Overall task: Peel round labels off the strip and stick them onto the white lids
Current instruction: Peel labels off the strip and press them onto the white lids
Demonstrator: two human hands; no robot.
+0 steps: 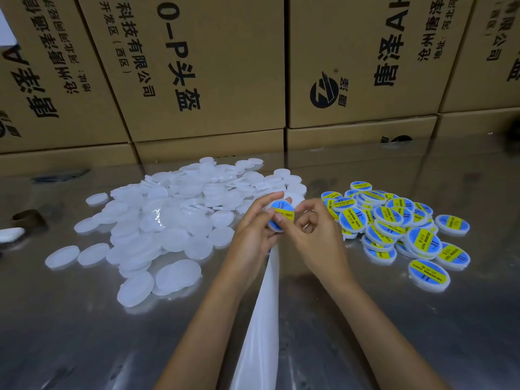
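Several brown cardboard boxes printed with black characters stand stacked in a wall along the far edge of the shiny metal surface. On the left half of that surface lies a broad, loose heap of plain white lids, many overlapping, a few lying singly at its near edge. To the right, well apart from it, sits a smaller pile of labelled lids, each carrying a round blue label with a yellow band. A long white backing strip runs from the bottom edge of the view up between the forearms to the hands, its upper end hidden behind them.

Both hands meet above the surface, between the two piles. The left hand has its fingers curled round a lid, gripping it by the rim with the thumb along the near side. A round blue and yellow label lies on the face of this lid. The right hand has its fingers bent, and one fingertip presses on the label's near edge. At the far left edge sit a dark ring-shaped object and a white object, both too cropped to identify.
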